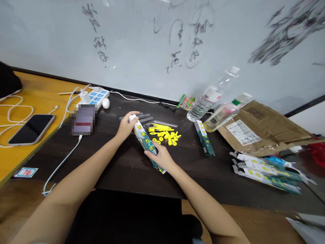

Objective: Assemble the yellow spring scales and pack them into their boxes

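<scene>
Left hand [126,125] and right hand [163,158] grip a printed box [145,139], yellow parts [167,135] just beyond the right; apparently a steadying step, the next move calling for even pressure.

Tabletop [188,149] free rightward (yellow parts [166,136] block ahead).
</scene>
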A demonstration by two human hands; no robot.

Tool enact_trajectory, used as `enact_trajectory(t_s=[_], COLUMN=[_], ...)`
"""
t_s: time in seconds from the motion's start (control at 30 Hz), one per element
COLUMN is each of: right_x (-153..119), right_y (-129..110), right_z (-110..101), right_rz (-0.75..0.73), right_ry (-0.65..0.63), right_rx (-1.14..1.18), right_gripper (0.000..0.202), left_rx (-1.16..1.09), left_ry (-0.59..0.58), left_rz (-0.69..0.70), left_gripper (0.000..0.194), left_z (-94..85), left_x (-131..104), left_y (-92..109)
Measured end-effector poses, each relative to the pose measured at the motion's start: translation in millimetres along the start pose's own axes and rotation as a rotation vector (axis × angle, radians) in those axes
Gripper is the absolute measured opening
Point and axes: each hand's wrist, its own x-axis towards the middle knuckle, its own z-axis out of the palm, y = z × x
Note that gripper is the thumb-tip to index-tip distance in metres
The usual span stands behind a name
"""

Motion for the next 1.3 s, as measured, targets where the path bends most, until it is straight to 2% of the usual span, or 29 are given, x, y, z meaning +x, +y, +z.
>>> enact_trajectory(t_s=[0.1,0.2,0.27,0.37,0.47,0.57,0.73,0.93,1.03,1.17,1.3], right_x=[-2.4,-10.2,-16.0,-21.2,-21.1,-18.7,-15.6,-14.7,-15.4,-17.1,-16.6], right_y=[-0.7,0.9,3.3,5.9,6.3,6.6,8.5,7.4,4.5,-0.4,0.1], right_z=[-15.0,-40.1,-55.2,-65.8,-62.3,-54.1,-49.8,-54.3,-57.1,-61.4,-61.5], right_rz=[-0.043,-0.042,-0.019,0.009,0.003,0.000,-0.030,-0.020,-0.027,-0.063,-0.053], right_ry=[-0.069,-0.305,-0.456,-0.527,-0.497,-0.410,-0.238,-0.259,-0.282,-0.378,-0.277], right_rx=[-0.130,-0.225,-0.202,-0.133,-0.083,-0.061,-0.022,-0.043,0.060,0.243,0.175], right_gripper=[0.041,0.048,0.057,0.060,0.067,0.076,0.071,0.064,0.062,0.062,0.055], left_rx=[-0.016,-0.005,-0.006,-0.014,-0.005,-0.001,-0.011,-0.044,-0.026,-0.030,-0.084], left_ry=[0.046,0.075,0.088,0.089,0.100,0.138,0.247,0.291,0.264,0.246,0.232], left_rz=[-0.025,-0.058,-0.085,-0.109,-0.128,-0.153,-0.172,-0.272,-0.302,-0.332,-0.414], left_gripper=[0.019,0.017,0.016,0.014,0.015,0.016,0.016,0.013,0.013,0.012,0.009], left_z=[-0.8,-4.5,-5.9,-4.8,-2.6,-3.9,-12.3,-14.9,-14.4,-14.3,-15.1], left_x=[2.1,4.3,4.9,3.8,2.1,2.8,9.4,11.7,11.0,11.5,13.0], left_y=[-6.9,-12.0,-13.8,-14.9,-15.8,-16.6,-18.2,-20.7,-19.9,-17.3,-16.4])
